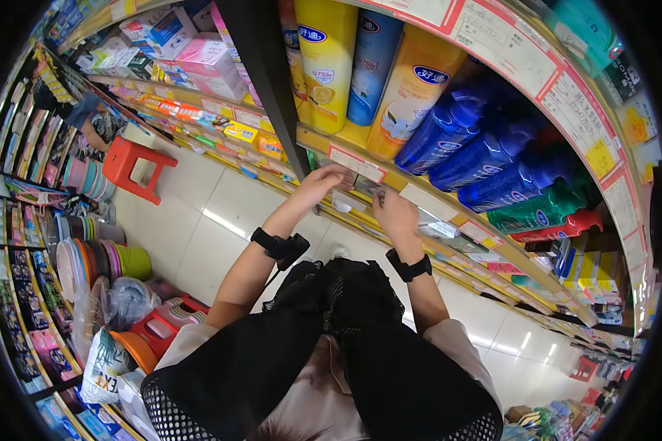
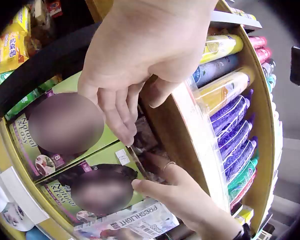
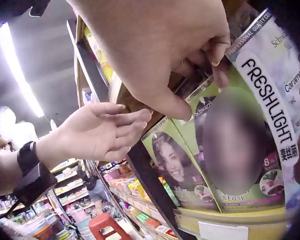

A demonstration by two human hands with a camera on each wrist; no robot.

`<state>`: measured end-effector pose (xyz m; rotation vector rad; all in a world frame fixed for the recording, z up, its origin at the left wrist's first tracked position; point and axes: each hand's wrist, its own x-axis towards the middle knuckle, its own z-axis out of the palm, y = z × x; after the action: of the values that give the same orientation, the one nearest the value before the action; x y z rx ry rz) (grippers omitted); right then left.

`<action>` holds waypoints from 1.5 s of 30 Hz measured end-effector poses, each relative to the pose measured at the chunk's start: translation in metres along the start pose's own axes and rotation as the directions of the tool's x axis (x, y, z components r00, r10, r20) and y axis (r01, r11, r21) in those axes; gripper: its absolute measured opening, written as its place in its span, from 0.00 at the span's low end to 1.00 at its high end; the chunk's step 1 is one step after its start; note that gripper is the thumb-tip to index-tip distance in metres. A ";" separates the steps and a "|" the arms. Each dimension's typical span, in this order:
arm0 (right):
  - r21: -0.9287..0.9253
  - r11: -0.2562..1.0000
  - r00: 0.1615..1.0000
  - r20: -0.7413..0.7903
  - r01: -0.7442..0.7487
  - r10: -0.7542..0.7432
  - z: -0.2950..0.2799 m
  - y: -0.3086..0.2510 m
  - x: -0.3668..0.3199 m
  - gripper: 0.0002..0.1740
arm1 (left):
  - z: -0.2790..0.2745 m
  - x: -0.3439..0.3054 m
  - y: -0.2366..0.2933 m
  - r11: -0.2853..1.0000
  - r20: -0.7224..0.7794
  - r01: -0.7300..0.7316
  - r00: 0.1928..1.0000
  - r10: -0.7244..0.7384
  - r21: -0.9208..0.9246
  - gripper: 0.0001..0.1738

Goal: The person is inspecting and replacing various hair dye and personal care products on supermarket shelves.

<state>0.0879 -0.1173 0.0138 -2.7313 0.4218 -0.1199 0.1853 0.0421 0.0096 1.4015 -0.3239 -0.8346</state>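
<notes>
Two green Natural & Easy hair dye boxes (image 2: pixel 74 196) stand side by side on a shelf under an upper ledge. My right hand (image 3: pixel 160 55) pinches the top edge of the one beside the Freshlight box (image 3: pixel 270 100), thumb at its front and fingers behind the top. My left hand (image 2: pixel 145 45) reaches in from the other side, its fingers fairly straight and loosely bent at the tips, right at the boxes' top edge. In the head view both the left hand (image 1: pixel 320 184) and the right hand (image 1: pixel 397 219) are at the shelf front, the boxes mostly hidden below the ledge.
Above stand yellow shampoo bottles (image 1: pixel 324 73) and blue pump bottles (image 1: pixel 449 121). A dark upright post (image 1: pixel 265 81) borders the shelf on the left. Behind on the floor are a red stool (image 1: pixel 136 165) and stacked basins (image 1: pixel 88 264); a price-tag rail (image 3: pixel 225 229) runs below the boxes.
</notes>
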 end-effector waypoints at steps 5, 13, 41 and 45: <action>-0.101 0.993 0.996 0.061 -0.061 0.067 0.003 -0.005 0.004 0.14 | -0.011 0.009 -0.005 0.999 0.087 0.029 0.996 -0.026 -0.034 0.16; -0.198 0.976 0.996 0.003 -0.091 0.093 0.020 -0.005 0.011 0.13 | -0.022 0.022 -0.010 0.996 0.032 0.086 0.996 -0.086 0.008 0.14; -0.249 0.962 0.994 -0.001 -0.110 0.113 0.022 -0.008 0.018 0.09 | -0.025 0.044 -0.036 0.982 0.074 -0.077 0.995 0.065 0.175 0.17; -0.184 0.977 0.994 -0.004 -0.106 0.107 0.015 -0.007 0.012 0.11 | -0.015 0.034 -0.021 0.905 0.074 -0.186 0.983 0.171 0.383 0.17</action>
<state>0.1038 -0.1097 0.0029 -2.8807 0.6037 -0.0459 0.2117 0.0310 -0.0226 1.6946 -0.6676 -0.6679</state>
